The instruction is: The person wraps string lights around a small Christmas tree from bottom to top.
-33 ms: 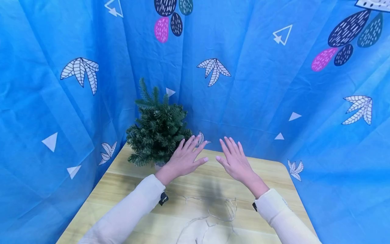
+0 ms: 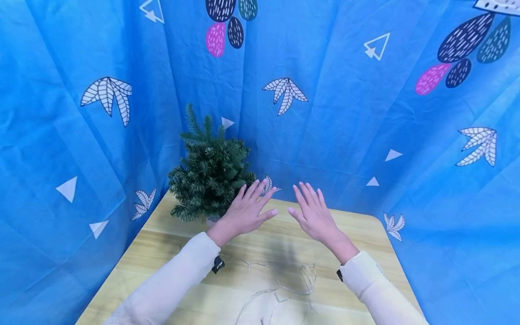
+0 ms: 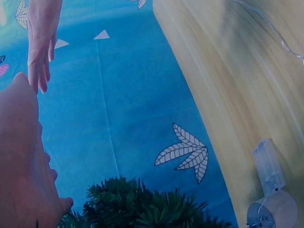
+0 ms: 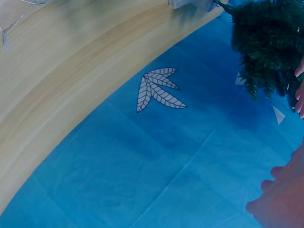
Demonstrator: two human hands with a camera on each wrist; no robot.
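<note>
Over the table [image 2: 361, 232], both your hands are unloaded: left hand [image 2: 245, 215] and right hand [image 2: 314, 219], fingers straight and spread, backs to the head camera, thumbs pointing at each other with a gap between. Nothing held in either.

Small green tree [image 2: 211, 174] stands upright at the back left, in front of the blue cloth [image 2: 325, 135]. Your left hand is nearest it; fingers overlap its right edge in the head view, can't tell if they touch. Pale pot [image 2: 212, 221] under it is mostly hidden there. Left wrist view shows a clear box [image 3: 269, 164] by the base, can't tell if the two touch.

Thin wire string [image 2: 260, 292] lies in loose loops on the near half, between your forearms, running out of frame at the bottom.

Handling, my guess: tree is light and top-heavy, branches springy and bendable, so grip low, at the pot or trunk, not the tips. Pot looks smooth, may slide. String should be near weightless, limp, prone to kinks and snags; pinch it on a bare stretch between the short leads, no hard tugging
</note>
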